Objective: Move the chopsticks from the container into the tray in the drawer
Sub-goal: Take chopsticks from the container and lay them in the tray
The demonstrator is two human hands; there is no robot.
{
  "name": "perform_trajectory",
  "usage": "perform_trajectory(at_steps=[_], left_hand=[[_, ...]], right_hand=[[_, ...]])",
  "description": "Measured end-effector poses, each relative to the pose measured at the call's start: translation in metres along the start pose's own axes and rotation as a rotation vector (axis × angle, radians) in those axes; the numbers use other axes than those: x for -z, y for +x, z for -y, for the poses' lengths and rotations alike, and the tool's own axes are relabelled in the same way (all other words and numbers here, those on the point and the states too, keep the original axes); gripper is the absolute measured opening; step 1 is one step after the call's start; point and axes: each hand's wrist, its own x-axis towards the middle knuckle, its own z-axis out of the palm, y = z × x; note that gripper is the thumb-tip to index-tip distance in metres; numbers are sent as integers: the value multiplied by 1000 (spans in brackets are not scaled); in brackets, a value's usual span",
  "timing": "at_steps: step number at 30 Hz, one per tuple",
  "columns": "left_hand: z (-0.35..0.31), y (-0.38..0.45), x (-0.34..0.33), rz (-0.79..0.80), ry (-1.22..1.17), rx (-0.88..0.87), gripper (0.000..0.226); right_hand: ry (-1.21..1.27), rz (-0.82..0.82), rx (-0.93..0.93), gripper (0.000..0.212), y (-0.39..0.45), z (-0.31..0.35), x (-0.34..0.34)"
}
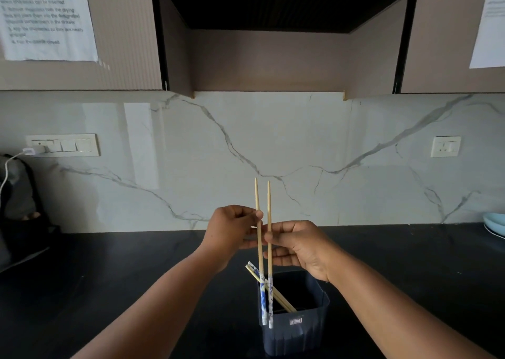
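A pale marble backsplash (246, 145) with grey veins is running behind the grip, catching a soft sheen of light on its left part. A black countertop (109, 276) is spreading below and to both sides of the grip. Taupe upper cabinets (123, 44) are hanging above, flanking a dark hood recess (273, 3) straight over the grip. Printed sheets (46, 17) are sticking to the cabinet doors. Far left of the grip, a switch panel (65, 145) is carrying a white charger (34, 150); far right, a wall socket (445, 146) is sitting on the marble.
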Motion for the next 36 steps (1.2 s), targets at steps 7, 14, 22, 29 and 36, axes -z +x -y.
perform_trajectory(at_steps=[7, 14, 22, 29, 36], left_hand=[[11, -6, -13, -19, -4, 44, 10], [26, -9, -15, 87, 77, 97, 6], [25, -8, -16, 30, -8, 137, 9], [30, -6, -17, 105, 32, 80, 19], [76, -9, 15, -25, 214, -57, 72]], right_hand=[[-98, -68, 64, 10, -3, -11, -4], [-214, -20, 19, 5, -7, -18, -2], [-234, -136, 40, 5, -7, -26, -3], [-266, -60, 20, 5, -9, -23, 13], [-583, -26, 14, 7, -26, -70, 40]])
